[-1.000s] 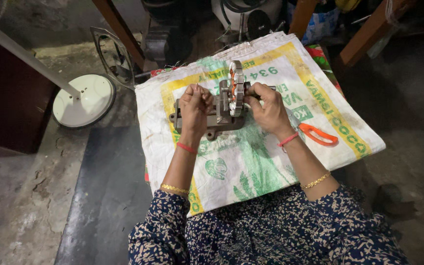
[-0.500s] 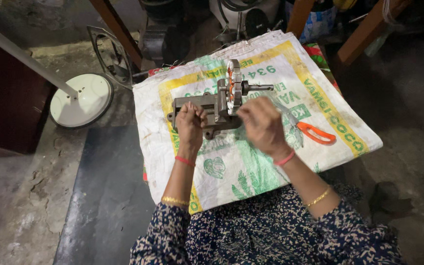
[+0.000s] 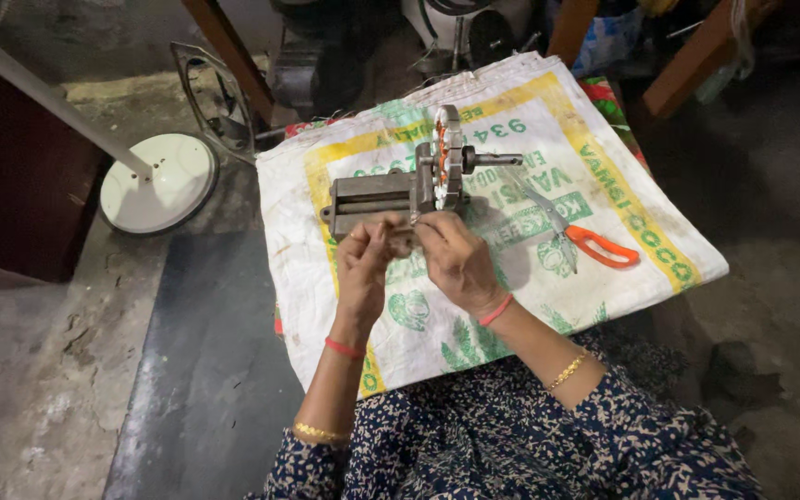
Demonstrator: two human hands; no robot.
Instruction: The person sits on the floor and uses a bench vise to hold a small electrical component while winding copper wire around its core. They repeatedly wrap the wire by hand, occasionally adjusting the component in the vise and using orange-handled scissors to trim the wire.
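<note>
A grey metal vise (image 3: 368, 194) lies on a woven white, yellow and green sack (image 3: 520, 310) on the floor. It clamps a round motor core (image 3: 447, 153) with orange-copper windings, and a short shaft (image 3: 497, 159) sticks out to the right. My left hand (image 3: 366, 264) and my right hand (image 3: 456, 261) meet at the near side of the vise, fingertips pinched together against its edge. Whatever lies between the fingers is too small to see. Both wrists wear red bands and gold bangles.
Orange-handled scissors (image 3: 593, 244) lie on the sack right of my right hand. A white round stand base (image 3: 155, 182) with a slanted pole sits at left, a wire guard (image 3: 218, 100) behind it. Wooden legs (image 3: 696, 65) and dark machinery (image 3: 312, 56) crowd the far side.
Both hands left the top of the vise and motor core and drew back toward me. They now meet at the vise's near edge. The vise and scissors stayed put.
</note>
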